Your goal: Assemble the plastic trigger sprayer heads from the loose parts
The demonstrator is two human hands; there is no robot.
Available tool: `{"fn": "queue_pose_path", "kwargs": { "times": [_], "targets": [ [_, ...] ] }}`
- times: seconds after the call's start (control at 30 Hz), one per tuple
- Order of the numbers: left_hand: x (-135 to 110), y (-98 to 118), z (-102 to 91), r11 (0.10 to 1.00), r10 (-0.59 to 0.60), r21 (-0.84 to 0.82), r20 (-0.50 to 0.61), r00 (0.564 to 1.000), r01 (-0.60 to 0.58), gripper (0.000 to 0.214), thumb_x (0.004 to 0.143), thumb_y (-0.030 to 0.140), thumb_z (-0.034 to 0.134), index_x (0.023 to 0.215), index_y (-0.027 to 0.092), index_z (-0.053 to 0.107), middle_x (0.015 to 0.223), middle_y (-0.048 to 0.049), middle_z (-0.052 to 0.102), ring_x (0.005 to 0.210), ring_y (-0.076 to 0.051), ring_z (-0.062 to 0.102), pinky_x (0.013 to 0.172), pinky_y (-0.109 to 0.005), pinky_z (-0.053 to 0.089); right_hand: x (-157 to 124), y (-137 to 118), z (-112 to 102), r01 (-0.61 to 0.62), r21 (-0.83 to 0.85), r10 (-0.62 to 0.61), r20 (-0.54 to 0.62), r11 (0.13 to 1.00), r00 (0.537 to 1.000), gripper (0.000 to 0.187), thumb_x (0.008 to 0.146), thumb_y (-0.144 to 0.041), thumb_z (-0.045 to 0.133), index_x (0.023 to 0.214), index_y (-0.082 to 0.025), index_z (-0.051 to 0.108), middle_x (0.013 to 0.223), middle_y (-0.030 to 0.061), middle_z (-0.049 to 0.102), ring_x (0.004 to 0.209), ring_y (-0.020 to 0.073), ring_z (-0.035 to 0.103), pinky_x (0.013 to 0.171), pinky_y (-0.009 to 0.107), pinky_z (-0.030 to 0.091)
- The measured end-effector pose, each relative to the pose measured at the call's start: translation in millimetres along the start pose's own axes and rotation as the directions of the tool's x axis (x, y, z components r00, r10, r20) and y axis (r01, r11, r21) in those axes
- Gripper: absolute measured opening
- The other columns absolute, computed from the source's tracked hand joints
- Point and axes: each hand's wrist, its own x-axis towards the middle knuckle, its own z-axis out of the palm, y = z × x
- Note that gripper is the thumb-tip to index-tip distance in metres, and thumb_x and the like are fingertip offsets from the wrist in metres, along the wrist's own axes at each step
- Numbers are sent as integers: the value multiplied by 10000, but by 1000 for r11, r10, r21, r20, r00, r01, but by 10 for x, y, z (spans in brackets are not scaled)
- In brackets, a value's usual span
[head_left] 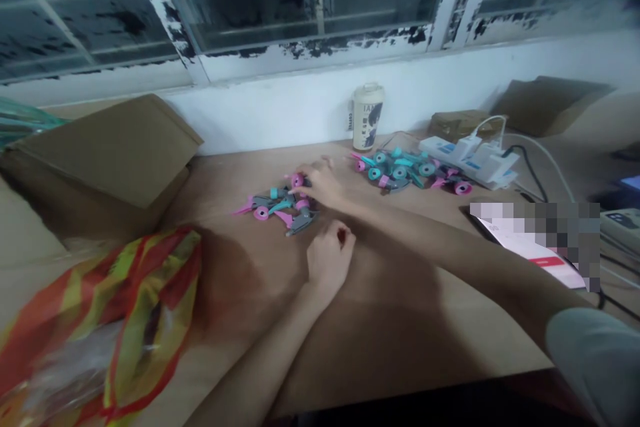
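My right hand (325, 183) reaches over the left pile of small plastic pieces (280, 203), which are pink, teal and grey with round collars and tapered levers. Its thumb and forefinger close around a pink round-collared piece (297, 180) at the pile's back edge; the other fingers stretch out beyond. Nearer to me, my left hand (330, 255) is curled into a loose fist just in front of the pile, a dark gap showing between the fingers and nothing sticking out. A second pile of similar pieces (400, 167) lies to the right, in front of a cup.
The lidded paper cup (367, 117) stands against the wall. A white power strip (470, 157) with plugs and cables lies at the back right, near a phone (530, 243). At left are a cardboard box (110, 153) and a red-yellow plastic bag (115, 327).
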Motion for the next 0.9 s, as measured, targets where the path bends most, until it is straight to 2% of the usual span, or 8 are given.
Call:
{"fn": "queue_pose_path", "kwargs": {
  "times": [0.13, 0.2, 0.3, 0.43, 0.53, 0.63, 0.73, 0.9],
  "targets": [
    [-14, 41, 25, 989, 12, 147, 82, 997, -24, 173, 842, 264, 465, 840, 180, 616, 870, -63, 665, 772, -211, 620, 629, -287, 418, 67, -183, 135, 116, 14, -117, 136, 993, 984, 486, 786, -556, 558, 1080, -171, 601, 1013, 102, 670, 1025, 259, 558, 960, 433, 229],
    [-5, 48, 18, 987, 14, 158, 92, 996, -28, 186, 848, 262, 456, 855, 178, 621, 875, -64, 669, 775, -208, 622, 629, -283, 415, 14, -176, 121, 170, 37, -173, 118, 985, 978, 535, 771, -586, 552, 1121, -183, 585, 1076, 100, 652, 1068, 259, 537, 953, 409, 258],
    [9, 53, -1, 987, 44, 149, 108, 993, -60, 160, 845, 234, 459, 846, 196, 614, 863, -36, 666, 754, -185, 614, 618, -264, 401, -139, -13, -44, 217, 56, -220, 66, 975, 973, 520, 819, -580, 486, 1171, -203, 555, 1149, 79, 624, 1102, 234, 521, 950, 374, 291],
    [19, 49, -12, 988, 40, 145, 119, 992, -58, 130, 836, 228, 475, 835, 208, 603, 834, -15, 662, 743, -170, 605, 597, -247, 374, -423, 473, -431, 27, -71, -19, 115, 997, 993, 391, 870, -499, 470, 1098, -210, 603, 1123, 65, 639, 1064, 219, 549, 920, 355, 334],
    [26, 38, -8, 986, 58, 149, 126, 990, -77, 108, 828, 215, 482, 830, 206, 590, 825, -10, 652, 736, -159, 591, 604, -243, 364, -689, 920, -700, -121, -172, 143, 125, 978, 982, 329, 850, -458, 528, 989, -186, 651, 1053, 71, 661, 975, 203, 589, 842, 312, 384],
    [35, 27, -1, 984, 72, 151, 129, 989, -92, 101, 832, 216, 475, 832, 205, 575, 820, -7, 637, 727, -152, 577, 603, -241, 352, -942, 1240, -844, -231, -245, 262, 99, 942, 960, 360, 811, -509, 555, 896, -180, 674, 941, 75, 687, 891, 224, 610, 782, 330, 400],
    [47, 24, 3, 984, 64, 158, 128, 990, -84, 99, 836, 231, 470, 844, 208, 566, 797, 0, 624, 709, -148, 566, 593, -238, 338, -1079, 1333, -830, -306, -296, 338, 65, 905, 939, 449, 787, -588, 533, 920, -180, 666, 969, 83, 682, 925, 251, 601, 807, 364, 392],
    [62, 37, -6, 986, 43, 156, 142, 989, -65, 109, 842, 251, 464, 855, 212, 565, 782, 8, 611, 691, -139, 554, 577, -231, 328, -1118, 1168, -695, -330, -363, 367, 35, 871, 930, 549, 776, -620, 516, 1009, -136, 628, 1131, 156, 606, 1097, 321, 501, 926, 450, 322]
  ]
}}
